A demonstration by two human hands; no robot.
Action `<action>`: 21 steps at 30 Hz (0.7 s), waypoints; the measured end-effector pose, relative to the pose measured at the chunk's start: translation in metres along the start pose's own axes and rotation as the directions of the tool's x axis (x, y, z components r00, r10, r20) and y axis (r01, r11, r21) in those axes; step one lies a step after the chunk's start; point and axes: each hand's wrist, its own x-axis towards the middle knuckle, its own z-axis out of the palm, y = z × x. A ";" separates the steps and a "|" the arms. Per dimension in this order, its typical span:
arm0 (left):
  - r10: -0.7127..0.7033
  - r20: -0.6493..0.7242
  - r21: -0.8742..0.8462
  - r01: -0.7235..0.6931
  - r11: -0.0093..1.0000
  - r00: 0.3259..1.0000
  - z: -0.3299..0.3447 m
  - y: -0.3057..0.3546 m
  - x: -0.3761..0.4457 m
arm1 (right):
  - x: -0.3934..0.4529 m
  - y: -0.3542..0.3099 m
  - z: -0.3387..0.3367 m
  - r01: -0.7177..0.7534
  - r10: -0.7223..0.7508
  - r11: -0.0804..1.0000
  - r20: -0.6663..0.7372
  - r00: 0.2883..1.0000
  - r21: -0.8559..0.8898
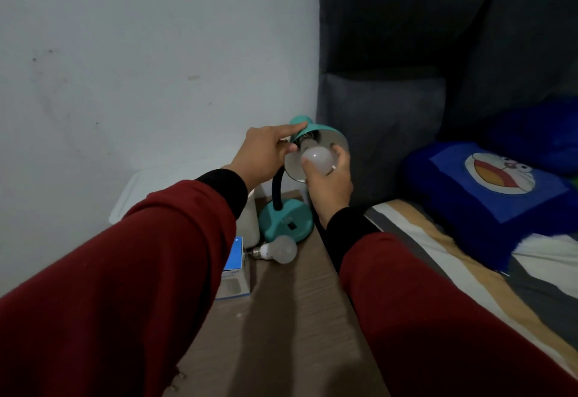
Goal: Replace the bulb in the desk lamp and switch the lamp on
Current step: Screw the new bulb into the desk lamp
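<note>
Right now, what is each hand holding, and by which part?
Right hand grips the bulb at the lamp's socket by its round globe. Left hand holds the teal lamp shade at its narrow neck end.

Blue cartoon pillow [497, 190] lies on striped bedding [438, 259]; white wall [140, 52] behind.

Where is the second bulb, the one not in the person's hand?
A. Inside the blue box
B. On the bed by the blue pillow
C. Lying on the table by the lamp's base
C: the spare bulb lies on its side on the table, just in front of the lamp's base.
</note>
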 end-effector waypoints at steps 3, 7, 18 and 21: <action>-0.004 -0.002 -0.008 0.004 1.000 1.000 -0.001 -0.001 0.001 | -0.001 -0.002 0.009 -0.077 0.080 0.990 -0.025 0.996 0.119; -0.014 0.003 -0.017 0.014 1.000 1.000 -0.003 0.000 0.001 | -0.004 -0.001 0.020 -0.177 0.172 0.936 0.045 0.984 0.303; -0.028 0.013 -0.043 0.028 0.999 1.000 -0.002 0.001 0.002 | -0.009 -0.003 0.017 -0.143 0.150 0.976 -0.032 0.988 0.163; -0.028 0.013 -0.047 0.029 0.998 1.000 -0.002 0.002 0.002 | -0.013 -0.005 0.021 -0.095 0.111 0.975 -0.068 0.991 0.201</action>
